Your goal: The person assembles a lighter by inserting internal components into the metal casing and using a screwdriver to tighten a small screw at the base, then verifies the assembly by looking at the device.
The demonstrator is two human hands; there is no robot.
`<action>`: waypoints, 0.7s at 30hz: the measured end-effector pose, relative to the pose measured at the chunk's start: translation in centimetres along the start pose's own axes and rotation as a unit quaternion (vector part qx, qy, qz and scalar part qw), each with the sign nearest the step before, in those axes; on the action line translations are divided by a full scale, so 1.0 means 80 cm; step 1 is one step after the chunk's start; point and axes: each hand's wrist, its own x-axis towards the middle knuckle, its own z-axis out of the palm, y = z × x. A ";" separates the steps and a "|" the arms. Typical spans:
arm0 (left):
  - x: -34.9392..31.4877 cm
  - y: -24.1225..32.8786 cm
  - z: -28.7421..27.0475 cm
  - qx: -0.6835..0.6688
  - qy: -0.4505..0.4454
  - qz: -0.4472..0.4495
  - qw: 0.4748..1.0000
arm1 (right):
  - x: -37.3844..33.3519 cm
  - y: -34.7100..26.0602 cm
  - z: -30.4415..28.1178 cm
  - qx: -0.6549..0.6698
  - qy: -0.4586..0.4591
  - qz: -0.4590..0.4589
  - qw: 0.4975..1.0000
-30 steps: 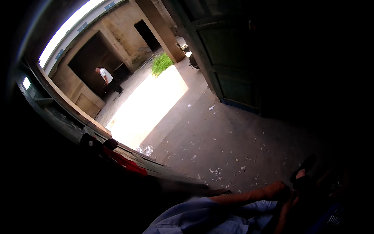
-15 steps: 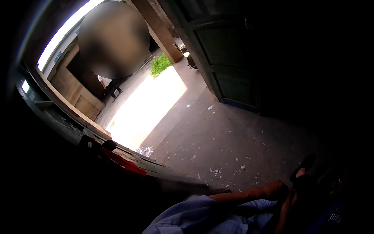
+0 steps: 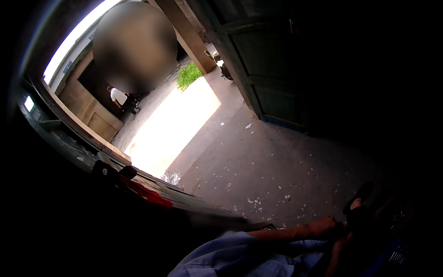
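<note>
My left hand [image 3: 326, 225] comes in on a bare forearm from a light blue sleeve at the bottom. It is closed, its fingertips lost in shadow. Just below it my right hand [image 3: 340, 243] is curled, close against the left. Something dark seems to sit between the two hands, but the shade hides its shape and kind. Beneath my forearms lies blue cloth [image 3: 304, 254] of the clothing. Beyond my hands a foot in dark footwear [image 3: 364, 191] shows a small patch of skin.
Small pale scraps [image 3: 254, 201] litter the grey floor. A dark green panelled door [image 3: 277, 99] stands at the upper right. A red cloth [image 3: 145, 194] lies by the sill at the left. Outside, past sunlit ground, a person in a white top [image 3: 119, 96] is near a dark doorway.
Outside, the person in the white top has shifted slightly left and shows more fully. My hands stay together, with only a small shift of the fingers.
</note>
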 end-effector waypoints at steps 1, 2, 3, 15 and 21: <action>-0.001 0.000 0.002 -0.003 0.006 -0.004 1.000 | -0.002 -0.002 0.000 -0.020 0.003 -0.006 1.000; -0.002 0.001 0.005 -0.007 0.012 -0.007 1.000 | -0.001 0.003 -0.001 -0.020 -0.006 -0.001 1.000; -0.002 -0.001 0.008 -0.005 0.011 -0.011 1.000 | 0.002 0.011 -0.004 -0.020 -0.014 0.004 1.000; 0.014 0.033 -0.023 0.010 -0.031 -0.148 0.988 | -0.012 0.000 0.001 0.078 -0.004 -0.012 0.997; 0.010 0.035 -0.018 0.078 0.020 -0.040 0.996 | -0.017 -0.014 0.007 0.184 -0.016 -0.035 0.982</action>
